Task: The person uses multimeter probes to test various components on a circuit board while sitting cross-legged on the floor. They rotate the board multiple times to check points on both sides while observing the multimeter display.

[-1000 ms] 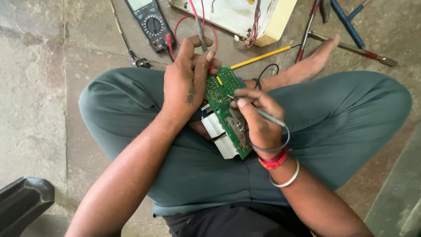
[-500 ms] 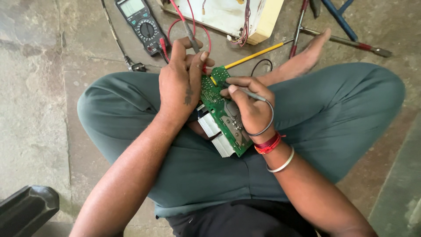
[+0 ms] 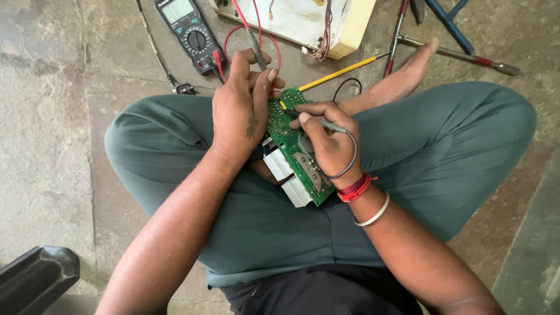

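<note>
Green circuit board (image 3: pixel 290 153) with pale heat sinks along its edge rests tilted on the lap of a person sitting cross-legged on the stone floor (image 3: pixel 46 116), near the centre of the view. The left hand (image 3: pixel 242 111) curls around the board's upper edge at about 11 o'clock from its middle and also pinches a red-wired probe (image 3: pixel 255 42) between thumb and fingers, so it is closed on both. The right hand (image 3: pixel 326 140) grips a dark probe (image 3: pixel 318 122) pen-fashion, its tip set down on the board's top end near a yellow part.

Up at 11 o'clock on the floor lies a multimeter (image 3: pixel 188 32), its red lead looping toward the hands. At 12 o'clock sits a cream-coloured opened casing (image 3: pixel 303 20) with wires hanging out; a yellow-handled screwdriver (image 3: pixel 338 73) and other tools lie toward 1 o'clock beside a bare foot (image 3: pixel 402 79).

By my reading, the board is already out of its housing and the meter is hooked up; probing appears under way at the upper end, with the lower part near the heat sinks untouched at present.
</note>
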